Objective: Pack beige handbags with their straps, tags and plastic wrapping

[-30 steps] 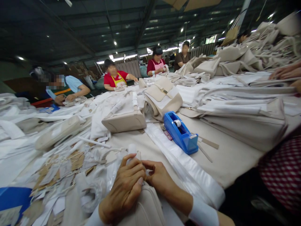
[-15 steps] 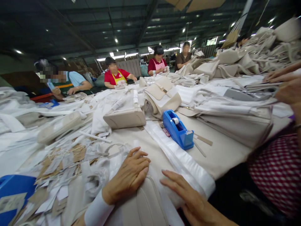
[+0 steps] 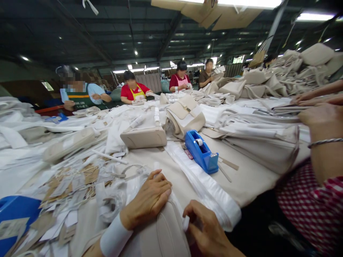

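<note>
My left hand [image 3: 150, 196], with a white band at the wrist, rests over the upper end of a beige bag [image 3: 170, 228], its fingers together and bent over the edge. What the fingertips hold, if anything, is hidden. At the bag's right side, my right hand [image 3: 206, 226] pinches a small piece of white material [image 3: 185, 222] between thumb and forefinger. White plastic film lies under and beside the bag. A flat stack of clear plastic sleeves [image 3: 209, 189] lies beyond my right hand.
A blue tape dispenser [image 3: 202, 151] stands ahead. Tags and cords [image 3: 69, 192] litter the left side, near a blue box [image 3: 18, 221]. Wrapped beige bags [image 3: 143, 137] lie farther back. Another person's arm [image 3: 325, 142] is at the right; several people work across the table.
My right hand has curled its fingers and now pinches white material at the bag's side. My left hand stays nearly in place. The view has tilted slightly upward.
</note>
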